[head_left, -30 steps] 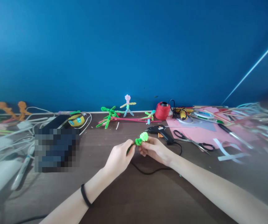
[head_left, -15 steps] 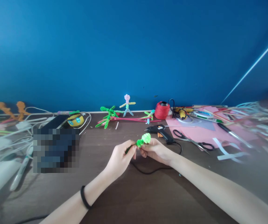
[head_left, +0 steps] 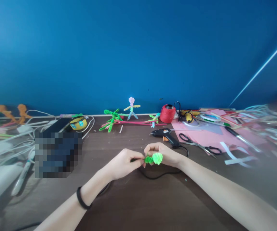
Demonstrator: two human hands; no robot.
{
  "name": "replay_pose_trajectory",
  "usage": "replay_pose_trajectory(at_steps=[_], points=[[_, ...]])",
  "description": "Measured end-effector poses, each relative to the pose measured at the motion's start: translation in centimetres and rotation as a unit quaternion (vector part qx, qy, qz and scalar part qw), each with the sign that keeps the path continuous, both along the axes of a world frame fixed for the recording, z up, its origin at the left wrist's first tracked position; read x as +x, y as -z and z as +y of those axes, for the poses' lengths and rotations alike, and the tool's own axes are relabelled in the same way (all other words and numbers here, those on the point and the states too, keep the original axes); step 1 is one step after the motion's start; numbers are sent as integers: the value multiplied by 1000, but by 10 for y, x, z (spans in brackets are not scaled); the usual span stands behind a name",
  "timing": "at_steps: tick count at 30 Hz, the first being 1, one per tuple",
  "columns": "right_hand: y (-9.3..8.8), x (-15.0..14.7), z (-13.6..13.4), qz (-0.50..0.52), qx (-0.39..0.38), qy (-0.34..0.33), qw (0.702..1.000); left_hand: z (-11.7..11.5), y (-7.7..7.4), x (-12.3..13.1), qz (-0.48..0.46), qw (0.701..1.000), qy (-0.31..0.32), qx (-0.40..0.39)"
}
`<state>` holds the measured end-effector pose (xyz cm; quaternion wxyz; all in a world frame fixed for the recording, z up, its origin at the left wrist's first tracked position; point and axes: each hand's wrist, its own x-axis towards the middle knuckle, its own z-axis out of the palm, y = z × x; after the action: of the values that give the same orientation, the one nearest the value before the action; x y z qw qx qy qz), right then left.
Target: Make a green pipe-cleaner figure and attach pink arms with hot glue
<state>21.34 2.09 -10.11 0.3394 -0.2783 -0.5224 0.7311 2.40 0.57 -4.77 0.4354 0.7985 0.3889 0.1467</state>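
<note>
A bright green pipe-cleaner piece (head_left: 157, 158), with a coiled ball at one end and a twisted darker green stem, is held over the middle of the desk. The thumb and fingertips of my left hand (head_left: 124, 163) pinch the stem's left end. Curled behind the piece, my right hand (head_left: 164, 153) has its fingers closed around it, their tips partly hidden. The coiled ball points right, in front of the right palm. Beyond my right hand lies a black glue gun (head_left: 166, 136), its black cord (head_left: 157, 177) running below my hands.
Pipe-cleaner figures, one green (head_left: 111, 119) and one pink-headed (head_left: 131, 109), stand by the blue wall. Right of them are a red thread spool (head_left: 167, 114), scissors (head_left: 197, 145), pink paper (head_left: 184, 131) and paper strips (head_left: 239, 160). White cables (head_left: 30, 138) and a yellow tape roll (head_left: 78, 123) lie left.
The green piece has come lower and slightly right, with its coiled ball now pointing right. My left hand's pinch has moved right along with it, and my right fingers have shifted behind the piece.
</note>
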Motion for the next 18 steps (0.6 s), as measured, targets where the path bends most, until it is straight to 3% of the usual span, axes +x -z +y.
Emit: replay_pose_trajectory(at_steps=[7,13,18], points=[[-5,1,2,-28,7,-14,999,-3,-3,-3,52,990,53,122],[-8,3,3,-66,26,-55,996,-7,-3,1,114,964,86,226],[-11,-3,-1,-96,47,-15,994,-8,2,2,186,938,60,285]])
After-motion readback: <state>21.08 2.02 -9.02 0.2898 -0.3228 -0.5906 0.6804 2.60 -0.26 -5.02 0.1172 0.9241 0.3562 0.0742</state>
